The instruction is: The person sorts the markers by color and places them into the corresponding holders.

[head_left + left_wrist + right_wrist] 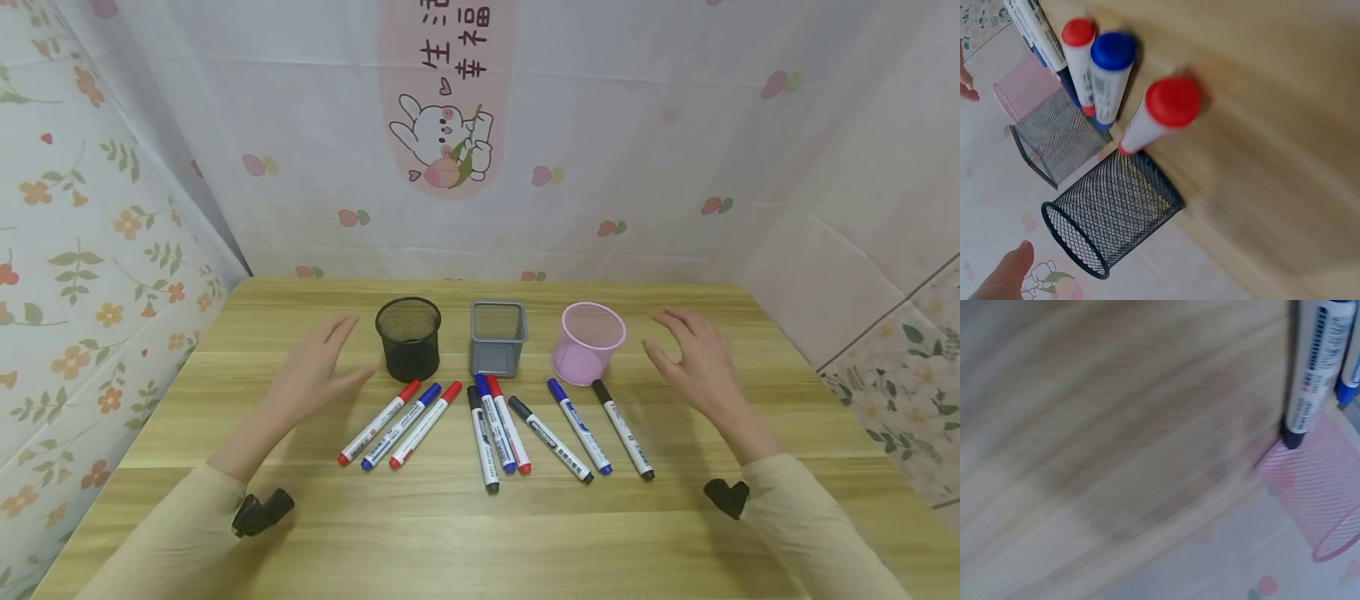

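My left hand (313,375) hovers with relaxed, parted fingers just left of a round black mesh pen cup (410,342). To the right of a round pink mesh cup (587,346), my right hand (697,358) is held the same way, nothing in it. A square grey mesh pen holder (497,337) stands between the cups. Several whiteboard markers lie before them: a red marker (378,422) and a blue marker (401,427) at left, a black marker (483,442) in the middle, another black one (624,430) at right. The left thumb (1007,275) shows near the black cup's rim.
Everything rests on a wooden table (450,542). A white curtain (637,125) with a rabbit print hangs right behind its back edge, and a floral cloth (97,292) borders the left side. Small black wrist devices (262,511) sit at both sleeves.
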`<state>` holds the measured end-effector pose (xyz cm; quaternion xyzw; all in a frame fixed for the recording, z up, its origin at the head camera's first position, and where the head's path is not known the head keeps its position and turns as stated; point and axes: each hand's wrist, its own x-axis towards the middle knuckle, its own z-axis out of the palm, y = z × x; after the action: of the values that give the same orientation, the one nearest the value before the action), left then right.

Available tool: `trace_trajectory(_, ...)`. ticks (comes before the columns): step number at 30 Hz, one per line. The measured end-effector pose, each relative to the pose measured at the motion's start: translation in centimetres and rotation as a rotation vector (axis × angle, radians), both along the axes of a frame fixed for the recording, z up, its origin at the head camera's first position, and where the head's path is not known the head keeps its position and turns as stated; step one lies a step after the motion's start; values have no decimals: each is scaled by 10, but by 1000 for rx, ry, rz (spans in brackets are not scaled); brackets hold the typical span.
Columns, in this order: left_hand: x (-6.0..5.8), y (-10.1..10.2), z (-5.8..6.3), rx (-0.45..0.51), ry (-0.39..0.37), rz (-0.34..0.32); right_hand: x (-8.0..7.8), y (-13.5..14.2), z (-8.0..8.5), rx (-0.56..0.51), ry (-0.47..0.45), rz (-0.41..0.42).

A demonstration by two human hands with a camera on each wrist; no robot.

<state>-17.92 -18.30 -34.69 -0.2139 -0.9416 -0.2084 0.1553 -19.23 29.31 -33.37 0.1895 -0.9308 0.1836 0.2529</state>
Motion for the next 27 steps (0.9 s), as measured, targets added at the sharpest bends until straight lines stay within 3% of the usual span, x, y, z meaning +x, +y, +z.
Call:
trace_trajectory(5, -17, 8, 11, 18, -71, 18, -7, -16, 4, -26, 147, 109)
trace_trajectory(11, -33, 17, 19, -50, -144, 41, -7, -40, 8, -36, 220, 220)
trace_trajectory(19, -42, 26, 20, -90, -202, 18, -1, -66, 6, 51, 197, 363)
trace_trajectory(27, -46, 28, 13, -91, -235, 1, 8, -87, -3, 148, 155, 498)
